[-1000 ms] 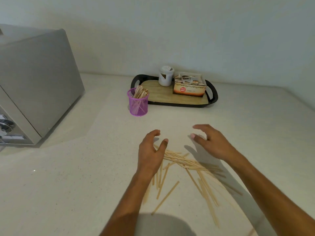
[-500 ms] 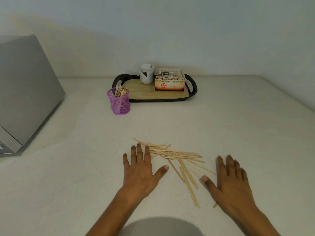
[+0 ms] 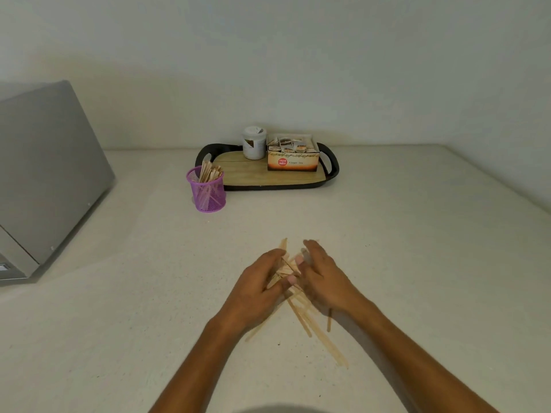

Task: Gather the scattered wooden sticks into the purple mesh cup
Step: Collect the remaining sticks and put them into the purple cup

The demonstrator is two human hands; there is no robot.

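Several pale wooden sticks (image 3: pixel 301 315) lie bunched on the white counter in the lower middle of the view. My left hand (image 3: pixel 256 287) and my right hand (image 3: pixel 323 281) press in on the bunch from both sides, palms facing each other, fingers curled around the sticks. Stick ends poke out above my fingertips and fan out below my wrists. The purple mesh cup (image 3: pixel 206 189) stands upright farther back and to the left, holding several sticks.
A black tray with a wooden base (image 3: pixel 259 177) sits behind the cup, carrying a white jar (image 3: pixel 254 143) and a tea box (image 3: pixel 293 155). A grey appliance (image 3: pixel 44 180) fills the left side. Walls close off the back and right.
Both hands lay flat on either side of the spread sticks half a second ago. They have since swept inward and pushed the sticks into one bunch between them.
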